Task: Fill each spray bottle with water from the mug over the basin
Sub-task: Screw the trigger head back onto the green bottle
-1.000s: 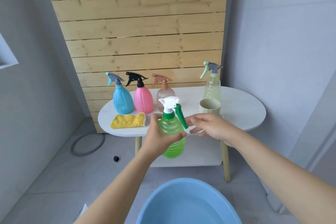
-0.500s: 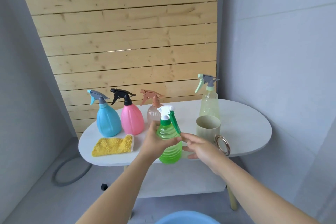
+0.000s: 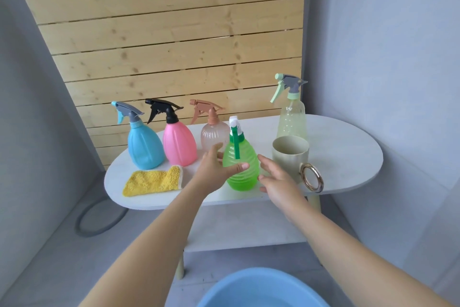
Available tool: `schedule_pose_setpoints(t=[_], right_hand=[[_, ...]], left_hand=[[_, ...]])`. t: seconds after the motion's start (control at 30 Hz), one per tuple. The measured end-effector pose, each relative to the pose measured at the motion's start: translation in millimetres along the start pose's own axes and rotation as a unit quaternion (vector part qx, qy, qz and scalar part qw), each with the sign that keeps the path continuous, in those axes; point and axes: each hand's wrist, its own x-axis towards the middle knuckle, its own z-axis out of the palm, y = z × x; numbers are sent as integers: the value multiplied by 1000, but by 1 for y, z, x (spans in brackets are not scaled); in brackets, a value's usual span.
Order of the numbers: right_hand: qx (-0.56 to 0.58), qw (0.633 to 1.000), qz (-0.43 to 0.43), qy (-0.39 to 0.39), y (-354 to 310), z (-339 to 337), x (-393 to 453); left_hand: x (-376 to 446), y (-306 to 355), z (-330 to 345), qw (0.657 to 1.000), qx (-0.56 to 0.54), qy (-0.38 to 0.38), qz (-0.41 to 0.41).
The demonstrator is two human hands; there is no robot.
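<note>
The green spray bottle stands upright near the front edge of the white oval table, its white-and-green trigger head on top; the left hand wraps its side, thumb laid across the ribbed front, fingers curled behind; the right hand hovers just beside the bottle's other flank, fingers spread and relaxed, holding nothing, and whether it touches the plastic cannot be told; just to the right stands the beige mug with a gold ring handle facing the viewer; behind it the tall pale-yellow bottle; along the back sit the clear brown-capped bottle, the pink bottle and the blue bottle; a yellow cloth lies flat in front of those two; the table has a lower shelf and pale legs; behind it rises a wall of horizontal pine planks, flanked by grey walls; on the grey floor a grey ring lies at left, and the rim of the blue basin shows at the bottom edge
</note>
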Motion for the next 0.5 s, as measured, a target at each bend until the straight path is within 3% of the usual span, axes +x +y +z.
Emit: schedule_pose_setpoints(t=[0.17,0.33,0.5], right_hand=[[-20,999,-9,30,7,2,6],[-52,998,-9,36,19,12,16],[38,998,22,46,21,17,36]], left_hand=[[4,-11,11,993,-116,7,-20],[16,-9,26,998,-36,53,-2],[25,4,47,990,-93,91,-48]])
